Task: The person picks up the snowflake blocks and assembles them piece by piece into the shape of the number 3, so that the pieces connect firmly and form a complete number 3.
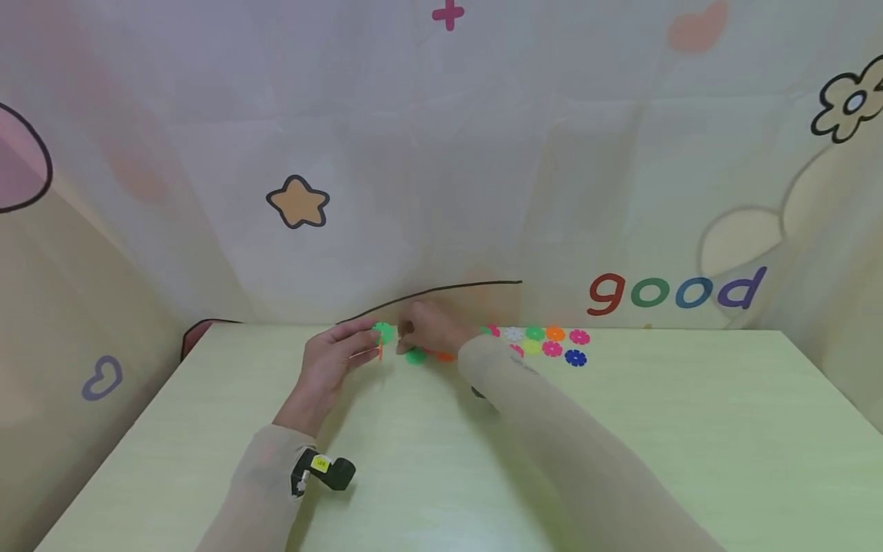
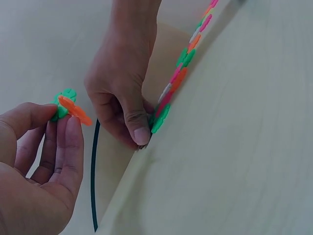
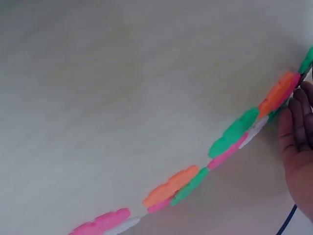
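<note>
My left hand (image 1: pixel 326 372) is raised over the back of the table and pinches a green flower-shaped plastic disc (image 2: pixel 69 93) joined crosswise to an orange disc (image 2: pixel 76 110). Close by on its right, my right hand (image 1: pixel 436 330) reaches down at the table's back edge. Its thumb and fingers pinch a small dark notched disc (image 2: pixel 142 146), mostly hidden by the fingertips. Beside those fingers lies a green disc (image 1: pixel 416 357), with an orange disc (image 1: pixel 444 356) to its right. The right hand and sleeve hide part of this group of discs.
More flower-shaped discs lie along the back of the table, among them a blue disc (image 1: pixel 576 358), a pink disc (image 1: pixel 579 336) and a yellow disc (image 1: pixel 532 348). A printed cloth (image 1: pixel 428 169) hangs right behind the table (image 1: pixel 690 429).
</note>
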`<state>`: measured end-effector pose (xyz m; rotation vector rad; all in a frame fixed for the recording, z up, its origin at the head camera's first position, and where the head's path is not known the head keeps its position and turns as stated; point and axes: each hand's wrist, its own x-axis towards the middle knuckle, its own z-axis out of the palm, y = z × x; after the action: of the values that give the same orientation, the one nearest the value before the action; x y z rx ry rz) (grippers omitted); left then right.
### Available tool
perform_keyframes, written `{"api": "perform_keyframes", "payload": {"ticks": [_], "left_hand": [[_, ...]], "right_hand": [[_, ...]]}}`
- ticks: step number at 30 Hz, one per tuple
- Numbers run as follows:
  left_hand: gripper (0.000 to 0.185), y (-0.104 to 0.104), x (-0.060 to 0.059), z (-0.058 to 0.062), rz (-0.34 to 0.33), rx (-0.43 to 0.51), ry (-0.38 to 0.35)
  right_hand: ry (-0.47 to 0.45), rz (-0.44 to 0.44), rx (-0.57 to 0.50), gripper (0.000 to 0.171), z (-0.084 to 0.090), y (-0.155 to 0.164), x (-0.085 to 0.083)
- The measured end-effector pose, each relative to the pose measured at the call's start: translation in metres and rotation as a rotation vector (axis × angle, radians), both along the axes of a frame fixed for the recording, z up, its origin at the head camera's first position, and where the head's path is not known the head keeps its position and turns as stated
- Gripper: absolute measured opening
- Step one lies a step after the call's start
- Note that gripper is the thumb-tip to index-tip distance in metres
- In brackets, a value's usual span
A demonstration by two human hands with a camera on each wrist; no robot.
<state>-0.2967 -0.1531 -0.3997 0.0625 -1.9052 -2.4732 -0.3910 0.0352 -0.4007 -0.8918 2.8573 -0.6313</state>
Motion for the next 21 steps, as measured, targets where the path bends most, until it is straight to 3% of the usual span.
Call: {"api": "perform_keyframes", "payload": {"ticks": [14,19,21], "left_hand": [[0.035,0.004,0.001,0.000,-0.008,-0.027,-0.001],[0.036,0.003,0.001,0.001,-0.003,-0.018,-0.003],[0.037,0.002,0.001,0.001,-0.005,-0.016,-0.003]], "right_hand": [[-0.030,-0.075,-0.005,0.020,0.003,0.011,0.004],[-0.069,-0.040,0.008,0.011,0.014,0.015,0.007],[-0.090,-0.013,0.013,0.015,0.016,0.016,0.007]]}}
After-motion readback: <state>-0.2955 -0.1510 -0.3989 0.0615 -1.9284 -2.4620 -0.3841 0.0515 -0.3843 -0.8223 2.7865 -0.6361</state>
